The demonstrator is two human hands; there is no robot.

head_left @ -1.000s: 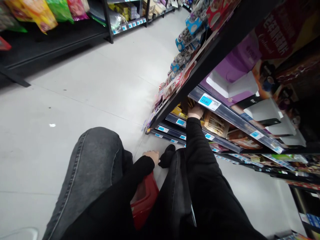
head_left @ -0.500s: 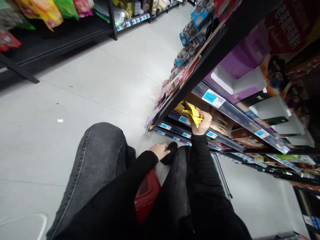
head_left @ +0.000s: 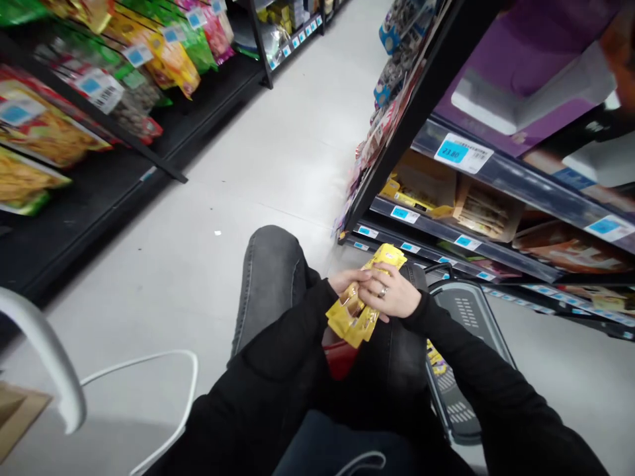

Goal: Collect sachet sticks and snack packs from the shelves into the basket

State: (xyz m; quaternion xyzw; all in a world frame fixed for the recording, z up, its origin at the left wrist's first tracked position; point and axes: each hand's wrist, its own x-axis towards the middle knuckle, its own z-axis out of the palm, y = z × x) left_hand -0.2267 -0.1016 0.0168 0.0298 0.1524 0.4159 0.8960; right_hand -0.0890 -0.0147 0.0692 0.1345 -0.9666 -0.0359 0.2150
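Several yellow snack packets are bunched together over my lap. My right hand, with a ring on one finger, is closed over their top. My left hand grips the same bunch from the left side, fingers partly hidden behind it. Both sleeves are black. A red object lies between my knees, just under the packets. The cardboard display box with more yellow packets sits on the shelf ahead to the right.
Black store shelves with blue price tags stand close on the right. Another shelf of snack bags lines the left. A grey basket rests on the floor by my right knee. A white frame shows at lower left. Grey tiled aisle runs ahead.
My right hand has pulled the yellow packets off the shelf down to my lap. My left hand has come up from the floor to grip them. The view has swung left.
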